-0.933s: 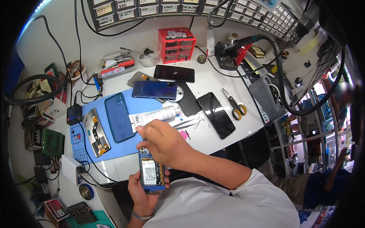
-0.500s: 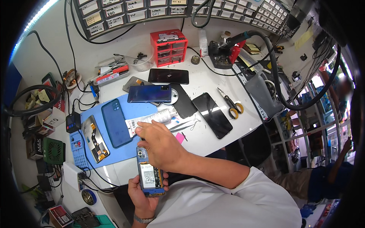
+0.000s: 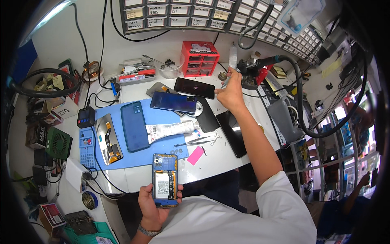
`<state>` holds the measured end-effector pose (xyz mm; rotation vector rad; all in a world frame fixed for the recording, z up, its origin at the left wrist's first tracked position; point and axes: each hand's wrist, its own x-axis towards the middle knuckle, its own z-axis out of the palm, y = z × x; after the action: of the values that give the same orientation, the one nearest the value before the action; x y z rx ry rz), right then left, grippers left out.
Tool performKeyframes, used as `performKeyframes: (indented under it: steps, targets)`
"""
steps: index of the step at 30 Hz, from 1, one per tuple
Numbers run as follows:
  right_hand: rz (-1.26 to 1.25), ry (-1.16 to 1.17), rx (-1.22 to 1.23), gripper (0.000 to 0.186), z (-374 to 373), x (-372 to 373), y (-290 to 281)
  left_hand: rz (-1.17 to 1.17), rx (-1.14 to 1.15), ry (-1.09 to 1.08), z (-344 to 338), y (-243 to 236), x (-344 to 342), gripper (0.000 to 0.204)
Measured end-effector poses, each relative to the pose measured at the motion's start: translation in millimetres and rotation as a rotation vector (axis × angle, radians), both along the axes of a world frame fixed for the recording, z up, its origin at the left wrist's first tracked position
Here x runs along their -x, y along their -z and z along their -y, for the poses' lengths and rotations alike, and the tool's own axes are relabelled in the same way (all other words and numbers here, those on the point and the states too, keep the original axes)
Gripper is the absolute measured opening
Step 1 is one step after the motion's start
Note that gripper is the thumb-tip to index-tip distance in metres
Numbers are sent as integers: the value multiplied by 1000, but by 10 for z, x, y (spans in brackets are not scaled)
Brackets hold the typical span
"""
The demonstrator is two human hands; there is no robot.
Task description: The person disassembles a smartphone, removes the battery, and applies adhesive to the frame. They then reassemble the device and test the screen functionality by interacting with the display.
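Observation:
My left hand point(image 3: 153, 205) grips the lower end of an opened phone point(image 3: 165, 194), its fingers wrapped round both edges. The back cover is off, so the white-labelled battery and orange flex cables face up. My right arm is stretched across the table. Its hand point(image 3: 230, 94) is closed beside the far end of a dark phone point(image 3: 196, 87), near a small round tin point(image 3: 222, 76) and a standing white tube point(image 3: 232, 57). Something small and greyish shows at the fingers; I cannot make it out. A blue phone point(image 3: 172, 102) lies closer in.
On the blue mat point(image 3: 134, 160) lie a phone case point(image 3: 135, 126), a printed white tube point(image 3: 170, 130) and a bare screen assembly point(image 3: 109, 140). Tweezers point(image 3: 195, 142) and a pink slip point(image 3: 196, 155) are nearby. A red drawer box point(image 3: 200, 59) stands behind; a black phone point(image 3: 231, 132) lies partly under my forearm.
My right hand has left the top of the opened phone and reached out to the far right of the table. The left hand still holds the phone. The view has shifted.

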<state>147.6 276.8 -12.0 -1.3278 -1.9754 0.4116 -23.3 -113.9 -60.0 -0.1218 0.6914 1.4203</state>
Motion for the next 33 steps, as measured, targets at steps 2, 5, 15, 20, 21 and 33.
performKeyframes:
  steps: [2,5,15,20,21,33]
  targets:
    - [-27,1,26,100,-25,54,-65,2,3,-9,-4,1,-8,72]
    - [-69,-39,-116,85,-501,-45,325,7,5,5,-31,9,-11,71]
    - [-356,122,-135,51,-606,411,383,70,-43,2,13,89,33,72]
    - [-303,115,-134,53,-726,405,477,67,-57,4,1,80,29,71]
    - [-299,113,-133,53,-714,409,481,65,-53,3,7,73,25,72]
    - [-315,136,-79,55,-585,437,384,17,-27,-1,5,34,13,71]
